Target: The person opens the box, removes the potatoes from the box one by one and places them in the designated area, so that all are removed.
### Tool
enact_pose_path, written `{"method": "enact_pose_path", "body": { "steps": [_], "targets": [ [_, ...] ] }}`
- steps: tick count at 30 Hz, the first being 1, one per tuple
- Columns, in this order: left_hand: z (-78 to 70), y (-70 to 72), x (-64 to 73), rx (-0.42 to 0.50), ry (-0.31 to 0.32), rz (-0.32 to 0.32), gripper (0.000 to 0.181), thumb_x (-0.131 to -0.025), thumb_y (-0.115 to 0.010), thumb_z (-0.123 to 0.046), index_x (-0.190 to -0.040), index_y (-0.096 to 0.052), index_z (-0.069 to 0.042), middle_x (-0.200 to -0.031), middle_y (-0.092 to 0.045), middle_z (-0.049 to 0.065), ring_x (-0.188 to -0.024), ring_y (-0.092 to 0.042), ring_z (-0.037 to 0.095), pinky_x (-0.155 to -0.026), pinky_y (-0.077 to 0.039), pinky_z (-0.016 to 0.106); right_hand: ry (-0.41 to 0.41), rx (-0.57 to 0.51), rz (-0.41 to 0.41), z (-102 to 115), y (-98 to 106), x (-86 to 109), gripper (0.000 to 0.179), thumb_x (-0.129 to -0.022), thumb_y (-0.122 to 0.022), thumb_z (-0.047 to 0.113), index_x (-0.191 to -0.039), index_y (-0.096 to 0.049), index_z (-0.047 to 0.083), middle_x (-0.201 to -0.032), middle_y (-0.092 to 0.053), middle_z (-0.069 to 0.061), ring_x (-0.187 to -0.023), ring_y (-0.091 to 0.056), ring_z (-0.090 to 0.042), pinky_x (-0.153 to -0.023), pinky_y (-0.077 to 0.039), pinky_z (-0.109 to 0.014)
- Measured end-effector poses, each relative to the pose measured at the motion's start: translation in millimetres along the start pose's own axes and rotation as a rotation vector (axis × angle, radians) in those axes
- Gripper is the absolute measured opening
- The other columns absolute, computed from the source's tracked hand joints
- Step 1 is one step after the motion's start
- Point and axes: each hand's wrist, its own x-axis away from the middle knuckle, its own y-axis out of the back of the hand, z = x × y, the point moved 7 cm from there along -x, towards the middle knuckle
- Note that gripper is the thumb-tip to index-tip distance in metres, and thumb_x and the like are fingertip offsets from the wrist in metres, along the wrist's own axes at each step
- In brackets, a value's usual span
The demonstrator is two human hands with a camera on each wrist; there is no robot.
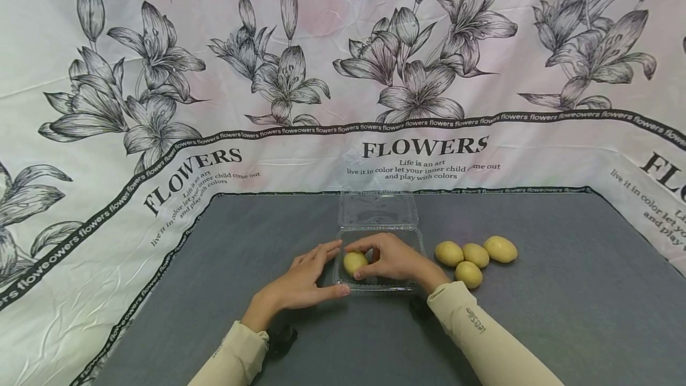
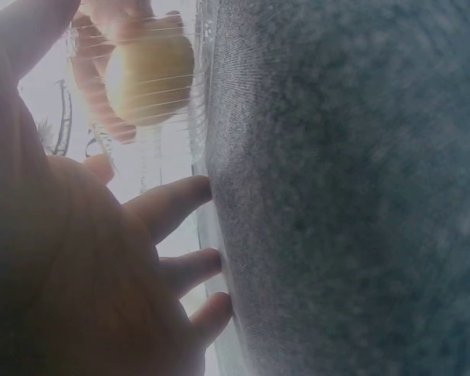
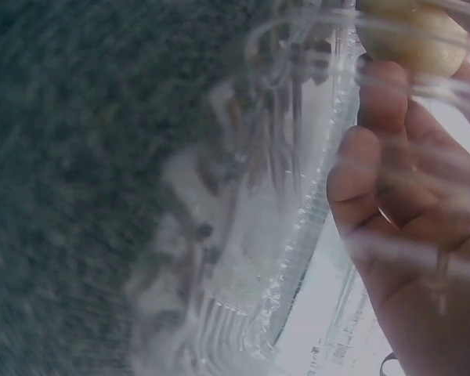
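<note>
A clear plastic clamshell container (image 1: pixel 421 242) lies with its lid (image 1: pixel 377 210) folded back, away from the person. Inside its left part is a small yellow potato (image 1: pixel 354 263), pinched between the thumb and fingers of my right hand (image 1: pixel 393 261). The right wrist view shows the potato (image 3: pixel 411 35) at the fingertips, seen through the transparent wall (image 3: pixel 251 274). My left hand (image 1: pixel 302 282) rests against the container's left side, fingers extended and thumb at the front left corner. In the left wrist view the fingers of this hand (image 2: pixel 86 251) spread along the container's lower edge.
Several more yellow potatoes (image 1: pixel 475 255) sit in a loose group on the grey tabletop (image 1: pixel 563 290), right of the container. Behind the table hangs a white cloth (image 1: pixel 300 165) printed with flowers and lettering. A black object (image 1: pixel 281 340) is under the left wrist.
</note>
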Motion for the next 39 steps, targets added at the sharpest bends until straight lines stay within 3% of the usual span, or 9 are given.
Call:
{"method": "enact_pose_path", "body": {
  "steps": [13,21,39],
  "targets": [
    [0.2,-0.1,0.3,-0.004,0.013,0.001,0.097,-0.091,-0.059,-0.070,-0.165,-0.011,-0.029,-0.168,-0.029,-0.001,-0.157,-0.022,0.030,-0.124,-0.012,0.061,0.034,0.016,-0.014,5,6,3.2,0.053,-0.088,-0.082,0.023,-0.137,-0.066,0.012,-0.135,-0.069,-0.009,-0.073,-0.067,-0.017,-0.070,-0.054,-0.024],
    [0.3,-0.6,0.1,-0.003,0.018,0.005,0.096,-0.092,-0.059,-0.070,-0.164,-0.012,-0.029,-0.168,-0.029,0.000,-0.157,-0.024,0.030,-0.124,-0.011,0.062,0.061,0.012,-0.029,9,10,7.7,0.052,-0.089,-0.081,0.022,-0.137,-0.066,0.010,-0.133,-0.069,-0.010,-0.070,-0.066,-0.013,-0.067,-0.054,-0.025],
    [0.5,-0.7,-0.3,-0.017,0.014,-0.011,0.095,-0.092,-0.061,-0.067,-0.165,-0.012,-0.029,-0.167,-0.031,-0.001,-0.157,-0.023,0.029,-0.123,-0.013,0.061,0.033,0.031,-0.071,11,24,21.2,0.052,-0.088,-0.082,0.025,-0.137,-0.066,0.013,-0.130,-0.070,-0.007,-0.072,-0.064,-0.010,-0.064,-0.053,-0.026]
  ]
}}
